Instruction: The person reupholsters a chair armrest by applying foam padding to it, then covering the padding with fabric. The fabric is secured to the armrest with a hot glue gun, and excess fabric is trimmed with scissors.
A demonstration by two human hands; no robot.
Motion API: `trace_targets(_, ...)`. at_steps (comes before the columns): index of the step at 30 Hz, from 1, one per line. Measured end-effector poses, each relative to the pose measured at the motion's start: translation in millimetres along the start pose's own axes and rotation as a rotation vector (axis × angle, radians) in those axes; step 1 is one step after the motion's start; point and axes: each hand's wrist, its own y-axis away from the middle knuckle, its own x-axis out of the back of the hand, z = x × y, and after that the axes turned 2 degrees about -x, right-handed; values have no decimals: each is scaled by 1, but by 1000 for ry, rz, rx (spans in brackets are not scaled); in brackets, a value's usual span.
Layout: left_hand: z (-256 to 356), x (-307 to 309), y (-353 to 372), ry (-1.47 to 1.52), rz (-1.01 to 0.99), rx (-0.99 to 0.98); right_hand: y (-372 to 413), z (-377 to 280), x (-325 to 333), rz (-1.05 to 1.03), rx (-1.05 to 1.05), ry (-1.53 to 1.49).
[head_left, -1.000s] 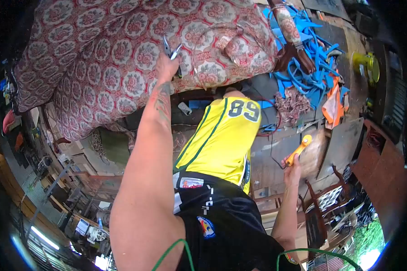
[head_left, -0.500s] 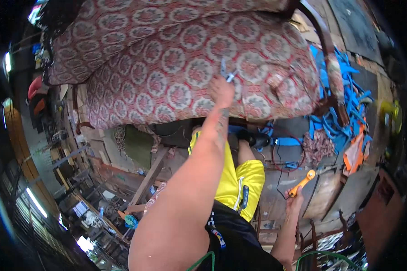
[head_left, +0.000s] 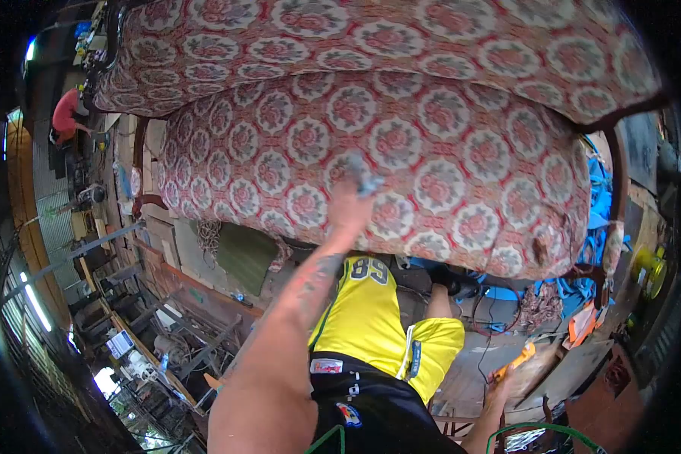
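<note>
The left hand (head_left: 348, 209) has its fingers curled round blurred pliers (head_left: 366, 185), with the sofa (head_left: 310, 144) beneath them; contact is unclear. The right fingers of the right hand (head_left: 499, 386) grip an orange tool (head_left: 519, 362). A steady wrist would best keep the pliers from snagging the sofa.

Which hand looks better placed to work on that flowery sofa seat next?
Probably the left: the left hand is over the sofa seat with a blurred metallic tool, while the right hand holds an orange tool away from it.
</note>
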Motion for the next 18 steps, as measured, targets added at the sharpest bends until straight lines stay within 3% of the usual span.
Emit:
trace_targets(1, -42, 28, -22, -145, 11, 87, 5, 5, 0, -1, 1, 9)
trace_targets(2, -72, 67, -49, -33, 33, 134, 10, 10, -2, 46, -10, 37)
trace_targets(4, -183, 86, -81, -355, 190, 254, 23, 18, -15, 96, -25, 72)
trace_targets(6, -240, 134, -113, -351, 107, 368, 34, 26, -25, 135, -1, 163)
trace_targets(8, -333, 142, -129, -366, 86, 244, 25, 37, -36, 169, -42, 156)
trace_targets(9, -346, 144, -128, -372, 68, 249, 25, 41, -33, 205, -80, 154)
trace_targets(11, -358, 144, -126, -284, 363, 164, 32, 43, -54, 302, -39, 182)
trace_targets(14, -403, 139, -128, -319, 344, 173, 36, 53, -62, 246, -49, 208)
trace_targets(16, -379, 135, -124, -308, 206, 219, 41, 61, -56, 218, -12, 160)
trace_targets(17, -353, 132, -122, -286, 91, 273, 37, 59, -59, 391, -121, 235)
trace_targets(18, -320, 130, -119, -298, -36, 351, 48, 66, -61, 337, -51, 194)
